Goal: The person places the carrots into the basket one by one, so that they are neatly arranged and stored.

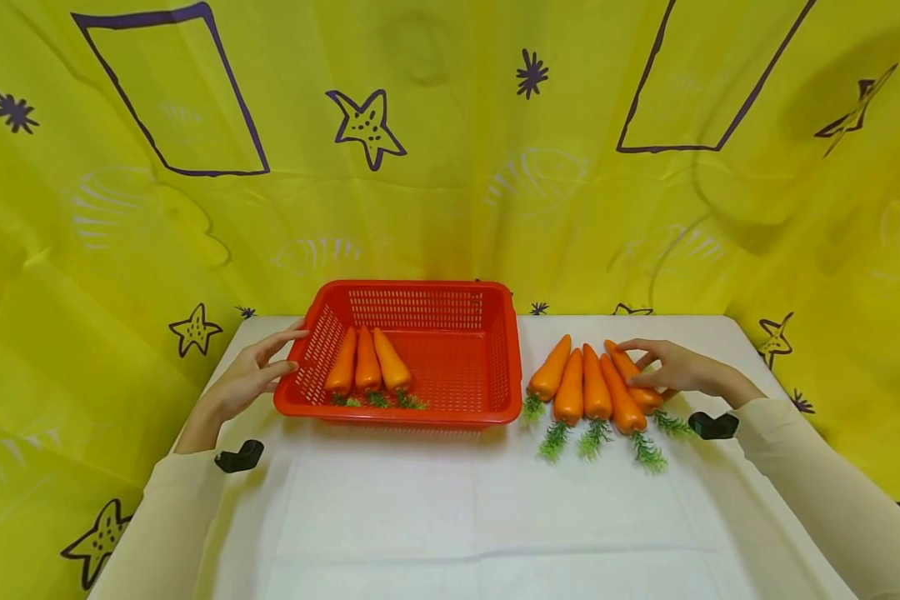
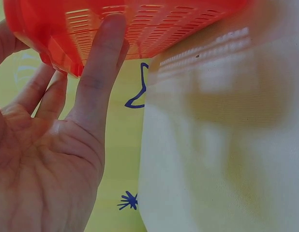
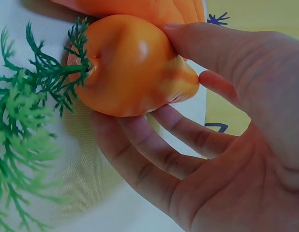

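Observation:
My right hand (image 1: 675, 368) grips the rightmost orange toy carrot (image 1: 647, 401), which has a green plastic-looking top. In the right wrist view, the thumb lies along one side of this carrot (image 3: 125, 67) and the fingers curve round the other. Several more carrots (image 1: 597, 392) lie in a row to its left on the white cloth, tops toward me. On the far left my left hand (image 1: 243, 379) touches the outer side of a red plastic basket (image 1: 420, 417), its fingers fairly straight. Three carrots (image 1: 367, 362) lie in the basket's left half.
A white-covered table (image 1: 450, 517) carries the basket and the carrots. Behind it and along both sides hangs a yellow curtain (image 1: 450, 192) with stars and other drawings. A dark device (image 1: 240, 457) sits at the left wrist, and a similar dark device (image 1: 712, 425) at the right.

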Demonstrator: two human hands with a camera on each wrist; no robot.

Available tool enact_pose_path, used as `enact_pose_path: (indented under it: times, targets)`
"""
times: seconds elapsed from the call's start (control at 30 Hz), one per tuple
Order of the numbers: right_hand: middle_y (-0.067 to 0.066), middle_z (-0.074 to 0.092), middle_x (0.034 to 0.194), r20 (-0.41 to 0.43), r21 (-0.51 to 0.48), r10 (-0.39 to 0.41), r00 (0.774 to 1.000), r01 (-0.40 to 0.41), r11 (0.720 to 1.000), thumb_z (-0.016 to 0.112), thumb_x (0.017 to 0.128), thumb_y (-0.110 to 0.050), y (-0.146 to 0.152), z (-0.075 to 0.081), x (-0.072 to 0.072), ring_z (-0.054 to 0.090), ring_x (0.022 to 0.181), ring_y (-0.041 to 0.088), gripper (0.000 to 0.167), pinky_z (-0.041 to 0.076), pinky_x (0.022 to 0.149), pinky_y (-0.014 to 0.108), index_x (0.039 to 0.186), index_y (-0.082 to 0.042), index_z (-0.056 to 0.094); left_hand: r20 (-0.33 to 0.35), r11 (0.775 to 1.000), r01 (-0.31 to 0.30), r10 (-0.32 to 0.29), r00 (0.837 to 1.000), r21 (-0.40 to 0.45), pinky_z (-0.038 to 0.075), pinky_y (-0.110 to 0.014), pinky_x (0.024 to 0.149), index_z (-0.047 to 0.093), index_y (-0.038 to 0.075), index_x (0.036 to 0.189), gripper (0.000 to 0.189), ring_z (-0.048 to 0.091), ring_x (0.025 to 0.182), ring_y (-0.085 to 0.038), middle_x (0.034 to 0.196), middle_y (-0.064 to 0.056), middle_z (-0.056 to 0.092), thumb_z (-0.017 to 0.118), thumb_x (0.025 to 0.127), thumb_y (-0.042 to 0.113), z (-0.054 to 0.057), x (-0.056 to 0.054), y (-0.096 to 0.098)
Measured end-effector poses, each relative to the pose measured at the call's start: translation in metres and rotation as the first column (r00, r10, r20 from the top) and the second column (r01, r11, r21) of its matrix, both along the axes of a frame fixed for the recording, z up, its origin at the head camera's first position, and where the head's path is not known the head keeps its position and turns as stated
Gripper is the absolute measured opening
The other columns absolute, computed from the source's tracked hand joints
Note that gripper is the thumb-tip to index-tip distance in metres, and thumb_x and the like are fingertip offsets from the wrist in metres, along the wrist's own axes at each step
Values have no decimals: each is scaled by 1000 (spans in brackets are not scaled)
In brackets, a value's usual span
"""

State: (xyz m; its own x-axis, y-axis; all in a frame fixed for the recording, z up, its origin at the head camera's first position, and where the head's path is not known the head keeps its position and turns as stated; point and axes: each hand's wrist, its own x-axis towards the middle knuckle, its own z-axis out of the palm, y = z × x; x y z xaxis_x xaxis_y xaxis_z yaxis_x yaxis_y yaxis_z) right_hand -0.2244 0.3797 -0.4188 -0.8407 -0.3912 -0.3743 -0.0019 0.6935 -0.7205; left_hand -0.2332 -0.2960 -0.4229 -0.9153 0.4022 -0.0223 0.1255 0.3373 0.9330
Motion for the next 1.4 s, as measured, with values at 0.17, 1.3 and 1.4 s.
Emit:
enact_pose_path:
  times: [0.17,1.3,1.4]
  targets:
    - [37,50,129,-3,2,4,1000,-4,1000,72,97,-17,2,-2,-1,64,88,26,71,60,69,38,154,1,35,-1,1000,-2,2,1000,-3,58,-36,85,42,5,155,52,47,134,-15,172,-2,14,57,106,14,0,0,0]
    - [39,51,128,-3,5,59,998,-59,998,70,98,-11,-2,19,-2,69,87,26,69,62,67,42,155,3,35,3,1000,13,-13,1000,7,56,-39,87,41,3,154,53,30,146,-45,173,-6,11,57,104,9,3,1,1]
    - [40,48,132,-4,10,56,998,-56,998,70,98,-12,-2,30,-1,69,85,26,69,61,68,41,156,0,35,8,1000,-2,2,1000,-5,58,-38,85,43,5,154,53,41,141,-35,173,-5,12,58,104,10,2,1,1]
